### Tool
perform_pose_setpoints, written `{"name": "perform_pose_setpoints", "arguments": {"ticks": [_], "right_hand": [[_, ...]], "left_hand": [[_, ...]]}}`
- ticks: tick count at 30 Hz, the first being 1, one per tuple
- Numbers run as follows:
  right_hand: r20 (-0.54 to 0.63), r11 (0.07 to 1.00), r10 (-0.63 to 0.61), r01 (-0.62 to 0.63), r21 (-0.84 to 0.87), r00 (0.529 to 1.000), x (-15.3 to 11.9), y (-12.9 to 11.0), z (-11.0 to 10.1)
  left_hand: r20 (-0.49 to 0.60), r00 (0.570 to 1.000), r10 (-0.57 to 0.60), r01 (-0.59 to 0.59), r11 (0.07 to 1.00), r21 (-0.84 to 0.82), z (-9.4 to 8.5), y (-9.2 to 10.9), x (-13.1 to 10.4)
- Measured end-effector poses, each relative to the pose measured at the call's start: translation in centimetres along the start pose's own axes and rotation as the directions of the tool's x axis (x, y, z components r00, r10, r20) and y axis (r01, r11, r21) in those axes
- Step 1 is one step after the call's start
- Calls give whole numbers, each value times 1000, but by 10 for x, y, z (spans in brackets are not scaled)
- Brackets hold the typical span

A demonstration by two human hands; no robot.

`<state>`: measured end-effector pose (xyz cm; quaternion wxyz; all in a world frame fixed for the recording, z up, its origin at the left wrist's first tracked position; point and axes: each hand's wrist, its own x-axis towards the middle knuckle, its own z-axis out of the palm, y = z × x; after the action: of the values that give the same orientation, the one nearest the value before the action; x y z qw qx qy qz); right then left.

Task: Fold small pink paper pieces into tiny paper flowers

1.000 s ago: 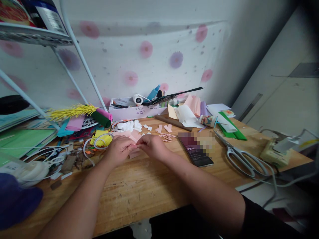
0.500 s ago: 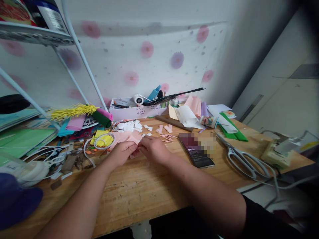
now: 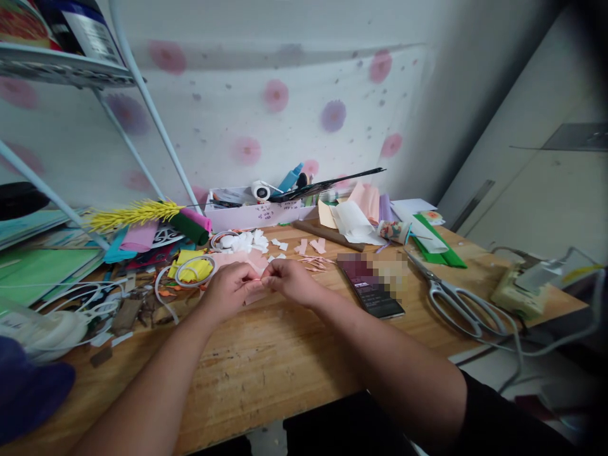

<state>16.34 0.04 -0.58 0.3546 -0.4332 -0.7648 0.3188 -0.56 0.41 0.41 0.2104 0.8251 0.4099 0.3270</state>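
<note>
Over the near edge of a pile of pale pink paper [image 3: 251, 258], my left hand [image 3: 230, 288] and my right hand [image 3: 289, 282] meet fingertip to fingertip. Both hands pinch a small pink piece between them, mostly hidden by the fingers. Thin twisted pink strips [image 3: 316, 263] lie just beyond my right hand, with cut pink pieces [image 3: 317, 246] behind them. White paper pieces [image 3: 247, 241] are heaped behind the pink pile. Yellow paper [image 3: 196, 267] with a white ring on it lies to the left of my left hand.
A phone [image 3: 373, 288] and large scissors [image 3: 456, 297] lie to the right. A white box [image 3: 237, 218] of tools stands against the wall. Cables, brown scraps [image 3: 127, 315] and a purple object [image 3: 33, 389] are at left; a shelf frame [image 3: 152, 107] rises there.
The view has shifted slightly. My hands remain together, but their fingers have changed pose, and the pink paper that showed beneath them is now less visible.
</note>
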Motion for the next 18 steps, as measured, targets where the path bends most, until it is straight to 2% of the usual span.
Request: {"name": "perform_pose_setpoints", "arguments": {"ticks": [3,5,8,12,15,18], "right_hand": [[-89,988,-74,61,-142,993,-3,-3,0],[-110,963,-150,120,-243,982,-5,-7,-1],[-83,917,-236,194,-348,968,-8,-12,-1],[-47,869,-277,229,-439,960,-9,-13,1],[-71,902,-261,217,-373,963,-7,-12,1],[-101,968,-183,162,-192,978,-3,-8,0]], "left_hand": [[104,992,-69,86,982,-170,3,-1,-1],[169,982,-89,126,966,-227,3,-1,-2],[208,970,-126,177,954,-244,0,-2,-2],[213,960,-184,234,942,-241,-1,-4,-1],[167,962,-217,259,917,-303,0,-2,-1],[105,972,-213,235,923,-306,0,4,0]]}}
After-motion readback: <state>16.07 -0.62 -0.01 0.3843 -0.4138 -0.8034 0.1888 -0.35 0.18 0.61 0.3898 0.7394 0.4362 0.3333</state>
